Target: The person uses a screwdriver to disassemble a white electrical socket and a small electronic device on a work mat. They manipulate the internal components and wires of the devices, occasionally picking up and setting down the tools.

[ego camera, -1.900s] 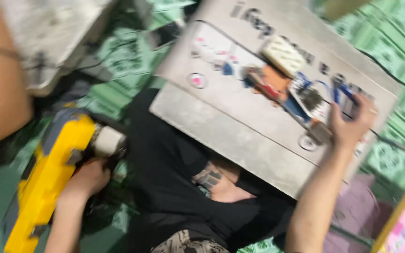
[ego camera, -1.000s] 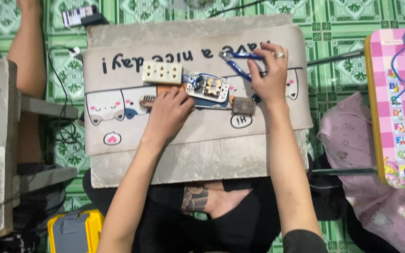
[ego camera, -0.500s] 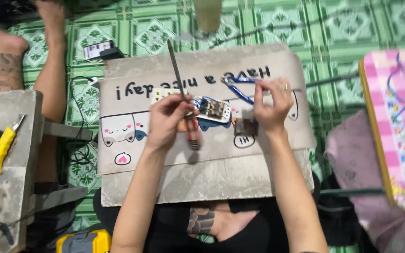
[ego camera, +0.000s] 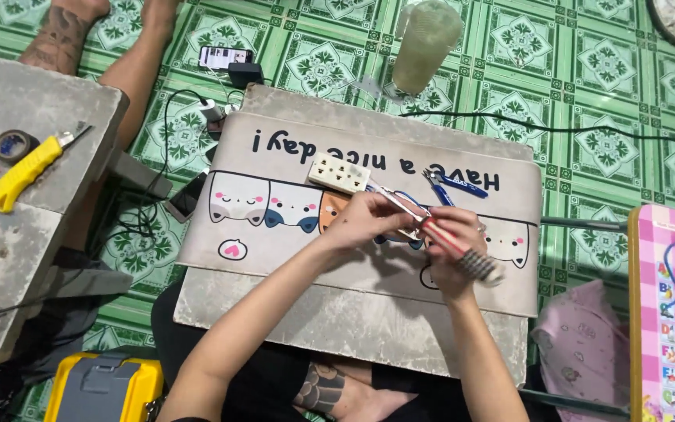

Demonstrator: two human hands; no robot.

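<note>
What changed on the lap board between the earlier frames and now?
The left hand lifted off the board and took the screwdriver, which now lies slanted across both hands with its striped handle out to the right. The right hand left the blue pliers and closed in beside the left. The cream socket strip, the pliers and the grey board stayed put.

Bright, even light, sharp through most of the view.
Soft shadows fall under the forearms onto the grey mat. The screwdriver handle shows slight motion blur; the green tiled floor carries mild sheen.
</note>
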